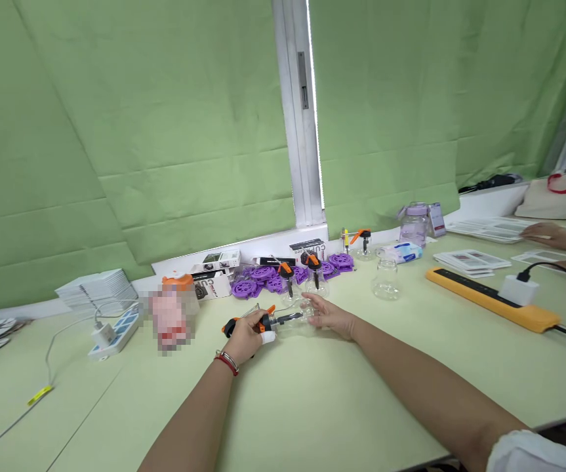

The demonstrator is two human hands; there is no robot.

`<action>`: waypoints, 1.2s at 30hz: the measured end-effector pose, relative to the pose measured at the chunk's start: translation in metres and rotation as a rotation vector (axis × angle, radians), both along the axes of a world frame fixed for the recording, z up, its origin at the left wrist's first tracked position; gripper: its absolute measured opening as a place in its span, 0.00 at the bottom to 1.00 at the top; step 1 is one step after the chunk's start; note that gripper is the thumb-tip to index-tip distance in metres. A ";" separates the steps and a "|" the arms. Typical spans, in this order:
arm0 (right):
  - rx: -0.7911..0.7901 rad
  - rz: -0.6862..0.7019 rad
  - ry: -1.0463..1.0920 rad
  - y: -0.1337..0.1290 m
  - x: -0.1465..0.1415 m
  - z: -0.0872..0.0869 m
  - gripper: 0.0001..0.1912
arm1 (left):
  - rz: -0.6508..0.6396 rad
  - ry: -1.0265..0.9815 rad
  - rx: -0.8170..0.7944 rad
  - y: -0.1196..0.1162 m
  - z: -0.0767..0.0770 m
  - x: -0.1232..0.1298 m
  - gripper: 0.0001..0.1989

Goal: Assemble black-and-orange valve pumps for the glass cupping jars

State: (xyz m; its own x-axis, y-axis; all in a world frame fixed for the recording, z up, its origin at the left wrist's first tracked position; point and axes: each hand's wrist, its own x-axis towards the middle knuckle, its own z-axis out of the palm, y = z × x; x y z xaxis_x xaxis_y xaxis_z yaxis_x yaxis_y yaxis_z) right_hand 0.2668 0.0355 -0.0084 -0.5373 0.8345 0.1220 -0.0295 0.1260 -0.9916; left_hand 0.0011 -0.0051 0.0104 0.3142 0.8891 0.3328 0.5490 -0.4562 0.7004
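A clear bottle [294, 326] lies roughly level between my hands, with a dark rod inside. My left hand [244, 341] closes round its black-and-orange top [264, 322]; the thumb has a white wrap. At the other end, my right hand [332, 317] grips the clear body with its fingers. Just behind stand two similar bottles, one with an orange-and-black top [286, 270] and another top [313, 262] beside it. A clear jar [386, 282] without a top stands to the right. Another topped bottle [364, 244] is farther back.
Purple wheel-like parts [263, 275] and printed boxes [211, 285] line the back. On the left are a blue-and-white power strip [124, 331], a blurred pink package [168, 318] and stacked white boxes [96, 293]. An orange power strip [489, 298] and another person's hand [545, 233] are at right.
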 end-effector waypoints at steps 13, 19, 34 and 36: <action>-0.030 -0.052 -0.057 0.009 -0.003 -0.008 0.28 | 0.008 0.036 0.041 -0.002 0.001 0.002 0.23; 0.004 -0.102 -0.091 0.010 -0.007 -0.011 0.29 | 0.011 0.018 0.003 -0.001 -0.001 0.002 0.24; -0.073 -0.067 0.023 0.009 -0.002 -0.006 0.26 | 0.007 -0.017 -0.008 -0.001 -0.001 0.004 0.24; -0.062 -0.091 0.003 0.010 -0.003 -0.007 0.25 | 0.004 -0.035 -0.027 -0.002 -0.001 0.006 0.23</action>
State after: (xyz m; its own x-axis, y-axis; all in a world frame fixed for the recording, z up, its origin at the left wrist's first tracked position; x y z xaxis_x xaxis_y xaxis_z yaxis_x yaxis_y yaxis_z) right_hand 0.2640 0.0458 -0.0157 -0.4591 0.8857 0.0696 -0.0236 0.0662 -0.9975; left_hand 0.0066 -0.0073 0.0094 0.2991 0.8993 0.3192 0.5261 -0.4344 0.7311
